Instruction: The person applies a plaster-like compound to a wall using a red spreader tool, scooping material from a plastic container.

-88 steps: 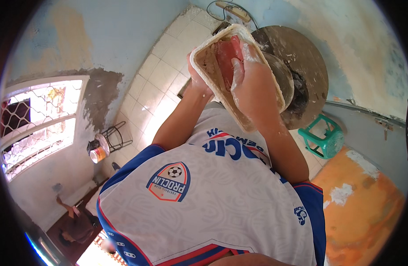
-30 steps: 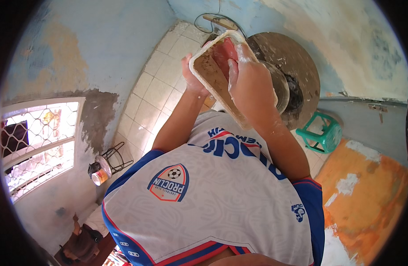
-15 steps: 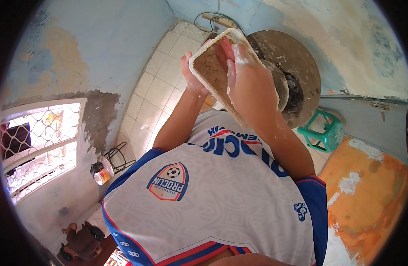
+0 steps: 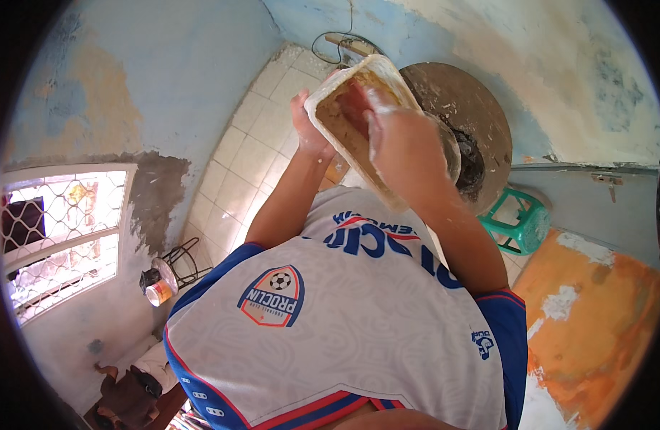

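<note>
A rectangular whitish tub, its inside smeared with tan paste, is held tilted out in front of my chest. My left hand grips it from its left side, with part of the fingers hidden behind the wall. Inside the tub, my right hand, coated with white paste and blurred by motion, is closed on a flat pinkish-red scraper. The scraper's lower edge blurs into the paste, so its full shape is unclear.
Beyond my right hand is a round, paste-spotted tabletop with a clear-rimmed container and a dark lump. A green plastic stool stands right of it. At left are a barred window and a small tub on a stand.
My right hand has moved slightly lower with the scraper, which sits deeper in the tub and looks more blurred. The tub's far end has dropped slightly; my left hand keeps its grip.
</note>
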The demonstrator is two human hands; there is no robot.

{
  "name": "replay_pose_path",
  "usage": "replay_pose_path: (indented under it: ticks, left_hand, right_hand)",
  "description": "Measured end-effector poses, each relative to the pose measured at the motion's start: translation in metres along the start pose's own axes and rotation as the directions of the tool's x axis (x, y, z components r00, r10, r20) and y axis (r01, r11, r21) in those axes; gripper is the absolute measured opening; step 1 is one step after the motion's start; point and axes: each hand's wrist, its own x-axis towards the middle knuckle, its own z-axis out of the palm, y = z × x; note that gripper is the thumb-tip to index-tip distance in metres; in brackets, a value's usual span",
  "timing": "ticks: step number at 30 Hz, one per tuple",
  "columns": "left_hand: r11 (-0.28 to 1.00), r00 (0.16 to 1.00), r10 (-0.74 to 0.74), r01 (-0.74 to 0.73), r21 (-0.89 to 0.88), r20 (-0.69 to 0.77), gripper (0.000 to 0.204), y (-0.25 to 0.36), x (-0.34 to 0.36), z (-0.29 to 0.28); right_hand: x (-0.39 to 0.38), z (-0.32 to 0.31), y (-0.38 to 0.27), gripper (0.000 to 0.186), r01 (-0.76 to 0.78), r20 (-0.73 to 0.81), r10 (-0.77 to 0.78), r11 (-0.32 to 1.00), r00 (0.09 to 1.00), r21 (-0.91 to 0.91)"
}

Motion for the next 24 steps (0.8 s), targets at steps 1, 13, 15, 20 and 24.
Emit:
replay_pose_path:
  ticks: [1,13,15,20,24]
  left_hand:
    - [0.999,1.000,0.023,-0.023,0.041,-0.006,0.083,0.001,-0.002,0.006]
    - [0.975,0.981,0.159,-0.139,0.172,-0.108,0.079,0.008,-0.011,0.026]
    - [0.978,0.980,0.163,-0.146,0.147,-0.112,0.078,0.008,-0.016,0.020]
    - [0.990,0.980,0.138,-0.132,0.049,-0.145,0.076,0.007,-0.006,0.021]
    - [0.984,0.970,0.144,-0.119,0.135,-0.194,0.075,-0.004,-0.008,0.037]
  right_hand:
    - [0.000,0.002,0.000,0.032,-0.003,0.015,0.003,1.000,1.000,-0.008]
    - [0.001,-0.005,-0.013,0.037,-0.041,-0.021,0.040,0.996,0.999,-0.075]
    - [0.002,-0.024,-0.027,0.037,-0.046,-0.070,0.049,0.998,0.996,0.042]
    - [0.008,0.007,-0.010,0.037,-0.090,-0.036,0.087,0.991,0.996,-0.102]
    - [0.008,0.003,0.002,0.038,-0.103,-0.062,0.099,0.993,0.993,-0.065]
